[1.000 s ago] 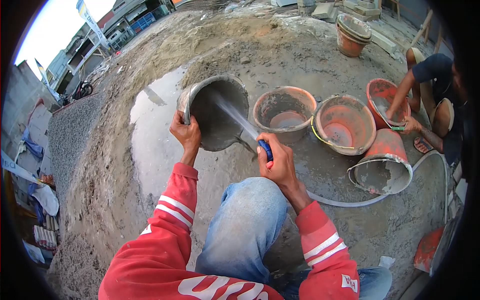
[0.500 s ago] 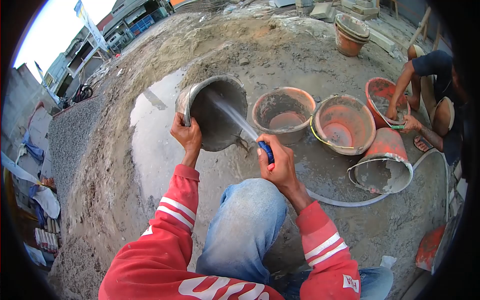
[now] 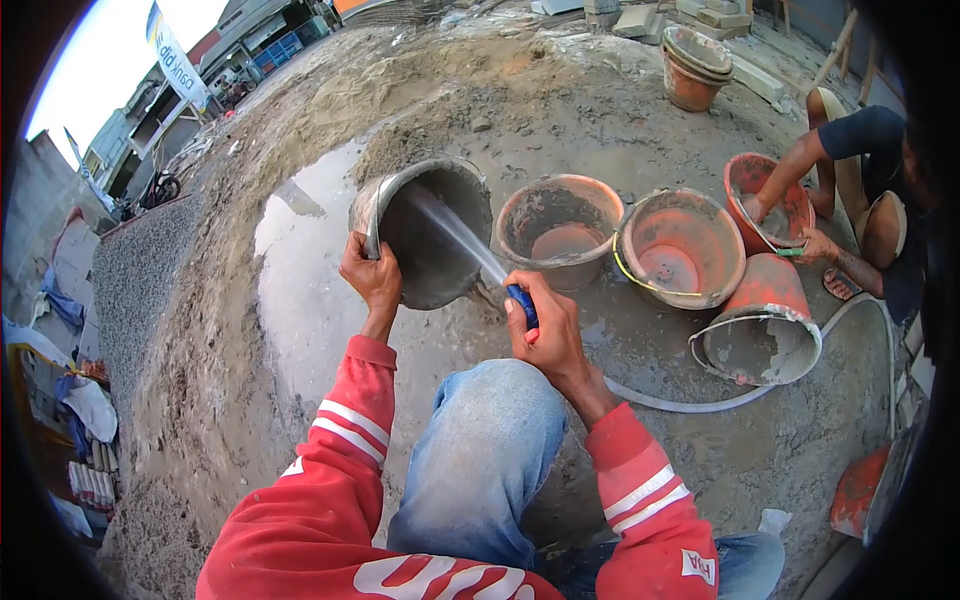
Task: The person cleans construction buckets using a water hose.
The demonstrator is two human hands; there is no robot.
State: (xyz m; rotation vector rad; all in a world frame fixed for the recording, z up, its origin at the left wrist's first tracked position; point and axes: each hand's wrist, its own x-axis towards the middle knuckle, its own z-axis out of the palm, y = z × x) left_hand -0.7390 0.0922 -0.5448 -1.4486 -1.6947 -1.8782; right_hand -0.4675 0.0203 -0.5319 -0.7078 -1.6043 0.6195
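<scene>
My left hand [image 3: 372, 275] grips the near left rim of a tilted, mud-coated bucket [image 3: 432, 235], its mouth turned toward the right. In my right hand [image 3: 548, 325] is a blue hose nozzle [image 3: 521, 304], its spray of water entering the bucket. Murky water runs off the bucket's lower rim. Just right of it stands an orange bucket with a grey, muddy inside [image 3: 562, 232]. Beside that is another orange bucket with a yellow-green handle [image 3: 682, 250]. An orange bucket [image 3: 765, 320] lies on its side further right.
A co-worker [image 3: 865, 190] crouches at the right, hands in and on a red bucket [image 3: 768, 200]. Stacked buckets [image 3: 695, 70] stand at the back. A pale hose [image 3: 700, 405] curves over the wet ground. A puddle [image 3: 310, 260] and gravel [image 3: 150, 280] are at left.
The view has shifted slightly, while the held bucket and spray stay nearly the same. The co-worker's arm has moved to reach deeper into the red bucket.
</scene>
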